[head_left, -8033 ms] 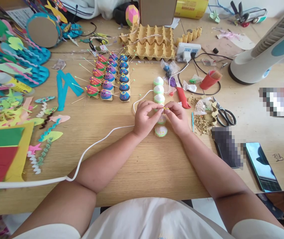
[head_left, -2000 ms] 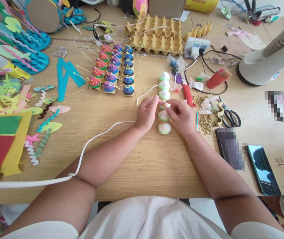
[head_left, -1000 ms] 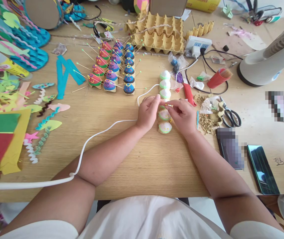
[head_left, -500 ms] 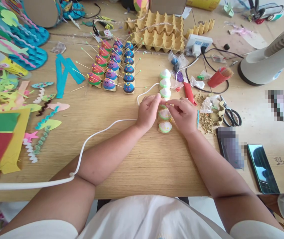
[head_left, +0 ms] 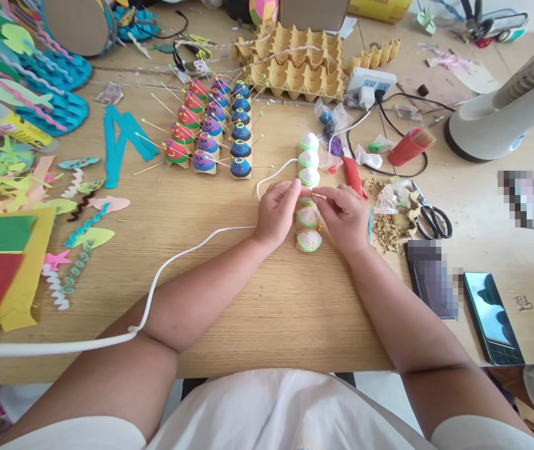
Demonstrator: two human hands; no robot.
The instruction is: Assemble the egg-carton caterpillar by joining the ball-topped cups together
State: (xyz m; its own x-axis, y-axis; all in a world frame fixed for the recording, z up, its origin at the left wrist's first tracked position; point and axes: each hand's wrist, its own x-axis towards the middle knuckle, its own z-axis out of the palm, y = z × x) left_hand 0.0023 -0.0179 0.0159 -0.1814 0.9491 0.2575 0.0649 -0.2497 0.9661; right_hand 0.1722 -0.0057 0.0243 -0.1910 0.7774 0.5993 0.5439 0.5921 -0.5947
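Note:
A column of white and green egg-carton cups (head_left: 308, 240) stands on the table, and both hands meet over its middle. My left hand (head_left: 276, 211) is closed at the left side of the column, thumb against fingers; what lies in its grip is hidden. From the right, my right hand (head_left: 344, 215) pinches a tiny yellow piece (head_left: 314, 194) between thumb and forefinger, close to the left fingertips. The cup under the fingers is mostly covered. Yellow specks dot the two nearest cups, while the far ones look plain white on top.
Painted egg-carton cups (head_left: 205, 161) with pins stand in rows at back left. Behind lie egg trays (head_left: 295, 59) and a power strip (head_left: 370, 81). Scissors (head_left: 434, 220), phones (head_left: 494, 319) and a white fan (head_left: 477, 128) are at right; paper cutouts (head_left: 93, 236) at left. A white cable (head_left: 168, 259) crosses my left arm.
The view has shifted very slightly. Both hands stay over the same cups, with the yellow piece still in the right fingertips.

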